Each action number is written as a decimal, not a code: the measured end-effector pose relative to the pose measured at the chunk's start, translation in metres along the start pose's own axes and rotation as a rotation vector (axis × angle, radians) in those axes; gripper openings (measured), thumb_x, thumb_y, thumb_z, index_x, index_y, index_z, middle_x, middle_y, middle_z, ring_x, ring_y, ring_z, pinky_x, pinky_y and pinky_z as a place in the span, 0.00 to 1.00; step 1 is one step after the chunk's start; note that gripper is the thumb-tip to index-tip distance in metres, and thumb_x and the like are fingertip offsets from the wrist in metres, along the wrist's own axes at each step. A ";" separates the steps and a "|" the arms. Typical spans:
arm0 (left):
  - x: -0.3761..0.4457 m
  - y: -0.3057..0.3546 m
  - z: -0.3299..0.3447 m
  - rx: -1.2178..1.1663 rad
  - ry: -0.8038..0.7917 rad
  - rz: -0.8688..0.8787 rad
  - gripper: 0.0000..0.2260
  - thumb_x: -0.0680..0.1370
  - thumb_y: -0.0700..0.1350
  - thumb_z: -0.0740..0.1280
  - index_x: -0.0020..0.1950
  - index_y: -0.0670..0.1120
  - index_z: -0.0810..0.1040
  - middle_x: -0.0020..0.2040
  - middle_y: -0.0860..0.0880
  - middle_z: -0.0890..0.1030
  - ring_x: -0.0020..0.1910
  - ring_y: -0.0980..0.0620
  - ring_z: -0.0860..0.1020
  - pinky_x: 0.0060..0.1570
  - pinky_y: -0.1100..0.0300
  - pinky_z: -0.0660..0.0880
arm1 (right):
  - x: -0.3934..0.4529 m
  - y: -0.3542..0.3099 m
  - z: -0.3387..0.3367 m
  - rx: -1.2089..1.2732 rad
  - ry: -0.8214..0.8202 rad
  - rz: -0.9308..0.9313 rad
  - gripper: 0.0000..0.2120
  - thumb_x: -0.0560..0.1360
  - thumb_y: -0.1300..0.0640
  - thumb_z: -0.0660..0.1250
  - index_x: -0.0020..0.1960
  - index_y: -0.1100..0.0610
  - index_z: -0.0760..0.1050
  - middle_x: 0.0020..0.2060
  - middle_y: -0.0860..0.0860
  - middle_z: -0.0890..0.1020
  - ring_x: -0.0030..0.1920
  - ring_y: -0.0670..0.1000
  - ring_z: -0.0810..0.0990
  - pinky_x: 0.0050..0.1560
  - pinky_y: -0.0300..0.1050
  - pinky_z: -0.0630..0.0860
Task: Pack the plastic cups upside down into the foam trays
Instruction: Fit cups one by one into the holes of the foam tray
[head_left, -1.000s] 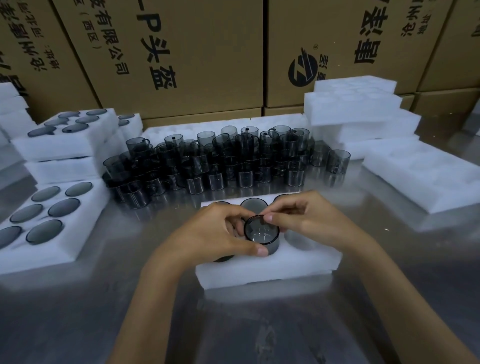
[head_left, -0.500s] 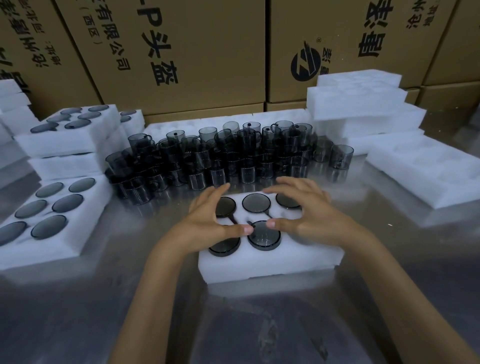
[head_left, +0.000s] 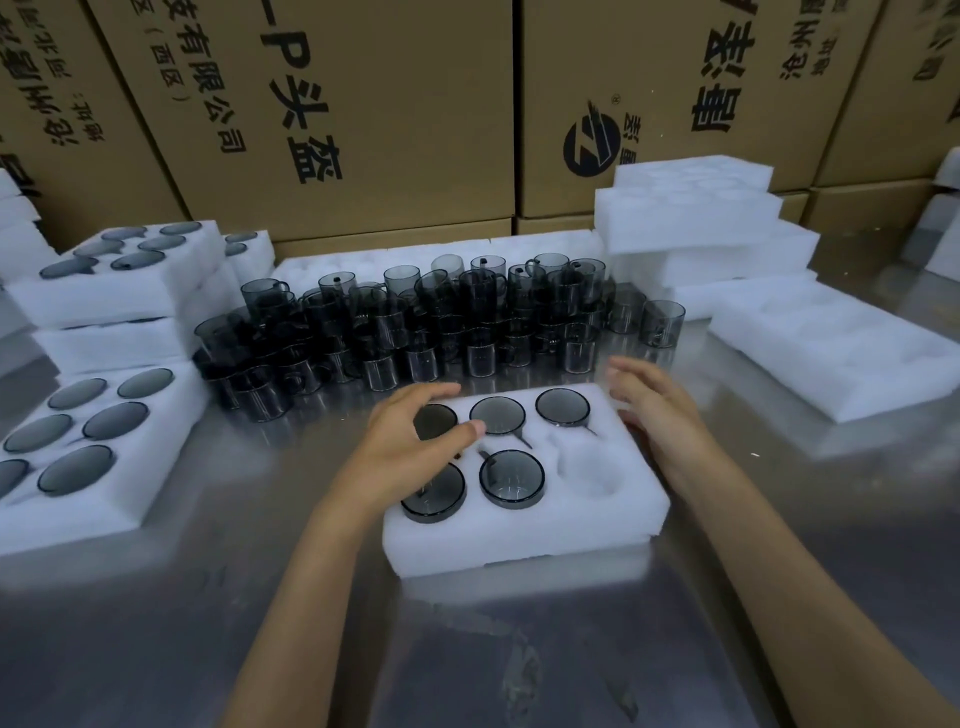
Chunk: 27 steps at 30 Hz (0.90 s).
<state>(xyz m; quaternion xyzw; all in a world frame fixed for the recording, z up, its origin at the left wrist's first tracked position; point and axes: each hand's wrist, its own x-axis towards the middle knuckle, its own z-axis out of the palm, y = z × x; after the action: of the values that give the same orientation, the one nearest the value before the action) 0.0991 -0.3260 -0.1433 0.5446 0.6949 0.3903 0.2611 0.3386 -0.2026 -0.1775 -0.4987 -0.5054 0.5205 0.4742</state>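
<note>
Cups (head_left: 511, 477) sit upside down in five pockets of the near foam tray (head_left: 524, 540). Left hand (head_left: 410, 447), fingers relaxed, rests over the left cups; right hand (head_left: 660, 410) hovers empty beside the tray's right edge, near the free pocket (head_left: 589, 470).

Place: a packing area in a factory or warehouse.
Back wall: stacked printed cardboard cartons (head_left: 363, 114).
Desk: a steel desk (head_left: 519, 649) crowded with foam trays (head_left: 696, 218) and smoky plastic cups (head_left: 415, 322).
</note>
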 end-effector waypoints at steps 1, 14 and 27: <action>0.000 0.001 0.004 0.010 0.044 0.029 0.18 0.75 0.56 0.72 0.64 0.60 0.77 0.68 0.60 0.72 0.73 0.56 0.65 0.74 0.47 0.63 | 0.008 0.005 -0.001 0.002 0.053 0.017 0.13 0.78 0.58 0.70 0.62 0.54 0.79 0.61 0.56 0.82 0.55 0.55 0.81 0.62 0.53 0.77; -0.013 0.022 0.022 0.216 0.130 0.172 0.10 0.81 0.48 0.66 0.61 0.55 0.81 0.68 0.58 0.73 0.72 0.57 0.64 0.71 0.56 0.56 | 0.090 -0.001 0.034 -0.107 -0.025 0.025 0.32 0.67 0.67 0.79 0.69 0.61 0.73 0.61 0.56 0.82 0.46 0.47 0.83 0.37 0.32 0.78; -0.017 0.032 0.029 0.046 0.159 0.275 0.18 0.77 0.42 0.70 0.65 0.59 0.77 0.60 0.63 0.78 0.60 0.68 0.72 0.56 0.79 0.65 | 0.008 -0.015 0.002 0.057 0.016 -0.225 0.27 0.63 0.63 0.82 0.58 0.48 0.78 0.53 0.47 0.84 0.54 0.46 0.82 0.57 0.41 0.77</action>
<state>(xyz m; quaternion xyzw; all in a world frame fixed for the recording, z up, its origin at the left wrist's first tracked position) 0.1437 -0.3318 -0.1342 0.6079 0.6408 0.4484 0.1369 0.3364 -0.1941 -0.1629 -0.4293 -0.5392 0.4742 0.5478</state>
